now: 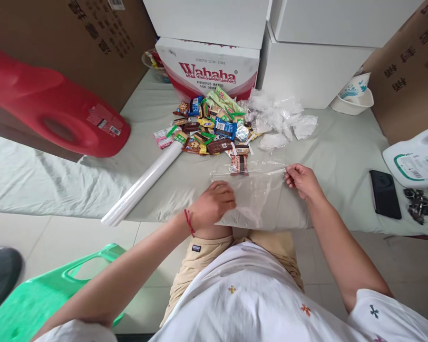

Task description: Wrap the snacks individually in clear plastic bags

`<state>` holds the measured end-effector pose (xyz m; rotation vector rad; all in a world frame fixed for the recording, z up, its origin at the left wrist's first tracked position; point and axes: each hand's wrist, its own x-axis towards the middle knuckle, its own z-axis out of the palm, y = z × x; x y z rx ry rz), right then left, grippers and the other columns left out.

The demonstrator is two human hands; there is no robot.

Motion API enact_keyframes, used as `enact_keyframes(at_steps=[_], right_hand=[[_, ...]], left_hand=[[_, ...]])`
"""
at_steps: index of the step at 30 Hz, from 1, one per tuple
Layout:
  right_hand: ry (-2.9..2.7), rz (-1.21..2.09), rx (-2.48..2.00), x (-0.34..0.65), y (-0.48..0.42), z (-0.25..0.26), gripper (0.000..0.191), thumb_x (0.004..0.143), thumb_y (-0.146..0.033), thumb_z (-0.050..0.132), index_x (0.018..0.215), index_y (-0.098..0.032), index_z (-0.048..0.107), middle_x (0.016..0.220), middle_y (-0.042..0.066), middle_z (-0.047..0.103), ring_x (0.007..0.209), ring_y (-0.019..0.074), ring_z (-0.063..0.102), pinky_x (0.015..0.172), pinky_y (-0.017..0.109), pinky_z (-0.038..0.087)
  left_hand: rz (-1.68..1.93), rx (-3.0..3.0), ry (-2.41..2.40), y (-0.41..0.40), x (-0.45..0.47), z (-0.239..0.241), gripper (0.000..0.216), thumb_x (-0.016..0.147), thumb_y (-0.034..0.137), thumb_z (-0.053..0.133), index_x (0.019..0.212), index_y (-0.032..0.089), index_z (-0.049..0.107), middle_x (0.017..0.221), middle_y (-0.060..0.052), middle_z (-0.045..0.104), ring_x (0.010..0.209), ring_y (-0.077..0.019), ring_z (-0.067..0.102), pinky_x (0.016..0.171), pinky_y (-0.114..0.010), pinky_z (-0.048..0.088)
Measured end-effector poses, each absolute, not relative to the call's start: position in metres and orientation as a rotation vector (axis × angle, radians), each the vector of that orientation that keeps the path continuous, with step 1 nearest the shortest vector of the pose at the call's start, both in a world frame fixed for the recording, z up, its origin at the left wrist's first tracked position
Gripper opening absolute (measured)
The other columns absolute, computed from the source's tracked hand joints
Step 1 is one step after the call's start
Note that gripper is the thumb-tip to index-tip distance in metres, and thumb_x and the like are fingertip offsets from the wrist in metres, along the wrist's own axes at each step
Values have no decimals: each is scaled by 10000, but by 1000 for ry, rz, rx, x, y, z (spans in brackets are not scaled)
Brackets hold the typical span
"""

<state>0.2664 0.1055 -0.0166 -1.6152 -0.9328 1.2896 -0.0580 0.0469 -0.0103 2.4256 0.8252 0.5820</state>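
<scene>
1. Clear plastic film, in the head view, stretches between the hands over the pale green cloth, in front of the wrapped snacks.
2. Right hand: fingertips pinched on the film's right end. Left hand: fingers curled in at the film's left side; I cannot tell whether they grip it.
3. Risks, as I judge them: uneven pulling could tear or twist something so thin, and its far edge, crossing one brown packet, could drag that packet along.
4. Looks: see-through, glossy, creased along the far edge; sheet or bag, I cannot tell.
</scene>
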Motion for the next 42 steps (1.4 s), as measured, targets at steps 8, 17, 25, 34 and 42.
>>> enact_keyframes(at_steps=[8,17,25,34,42], right_hand=[[-1341,926,-1841,290,123,-7,92,852,-213,689,933,-169,682,831,39,652,596,135,561,571,287,474],[-2659,454,-1046,230,69,31,596,845,-22,499,1356,-298,633,1361,45,650,866,171,661,667,275,468],[-2620,347,-1219,277,15,15,326,972,-99,454,1079,-227,734,1010,76,717,834,186,681,663,272,484],[-2381,935,-1536,328,-54,23,261,1039,-305,500,1159,-273,729,992,47,767,811,187,730,721,303,565],[-2268,543,-1595,219,88,36,278,1008,-246,472,1041,-217,747,971,60,753,885,228,692,782,325,491]], left_hand=[[544,2518,864,4,-97,-15,423,897,105,490,1244,232,696,1363,-132,701,1265,-274,636,1130,-510,451],[625,2479,1423,31,-48,-12,313,984,261,509,1190,222,741,1287,-116,749,1162,-331,631,988,-535,453],[232,2396,1754,32,-46,-36,617,1051,491,352,1607,230,401,1674,-143,381,1554,-356,347,1237,-734,66],[98,2454,1675,4,-59,-41,898,952,740,413,1645,177,315,1723,-178,213,1597,-401,226,1223,-756,-61],[70,2449,1678,-2,-57,-41,935,924,766,454,1657,209,288,1724,-171,218,1602,-421,196,1212,-778,-52]])
